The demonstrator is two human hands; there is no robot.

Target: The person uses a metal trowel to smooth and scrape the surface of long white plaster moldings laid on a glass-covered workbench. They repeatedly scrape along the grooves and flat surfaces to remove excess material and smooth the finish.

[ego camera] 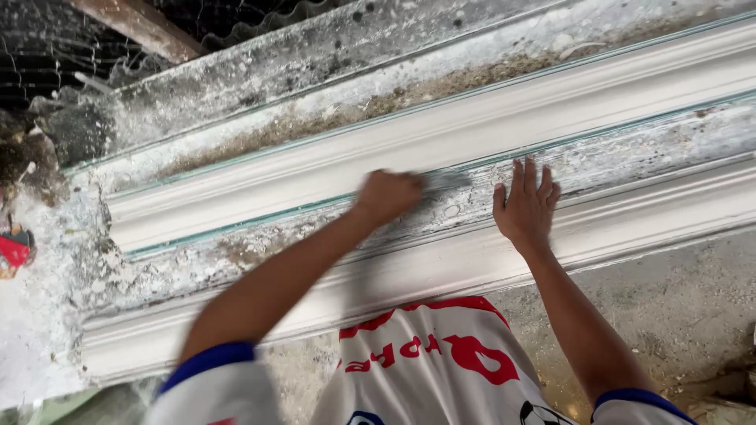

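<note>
L hand (387,194) is sitting near centre of frame, fingers curled tight into a fist round a small grey tool (445,182) (blurred, looks like a scraper or flat blade, can't tell which). The tool is sticking out of the fist toward 3 o'clock, its tip touching the rough, plaster-crusted strip (630,153) running between two white mouldings.

R hand (526,207) is lying at 3 o'clock from the L hand, just beside the tool tip but not touching it. Fingers are spread and stretched out flat, pointing to 12 o'clock, gripping nothing; palm is pressing on the crusted strip w/ the heel of the hand over the top edge of the lower white moulding (441,271).

Upper white moulding (472,130) is running at 12 o'clock of both hands, slanting up toward 2 o'clock, thin green edges along it. Beyond it, a dirty grey-white ledge (315,71) w/ brown grit.

At 9 o'clock, far edge of frame, a small red object (13,250) is lying among white dust. At 6 o'clock, the person's white shirt (441,370) w/ red print and blue sleeve cuffs is filling the bottom; bare concrete floor (677,307) is showing at 4 o'clock
</note>
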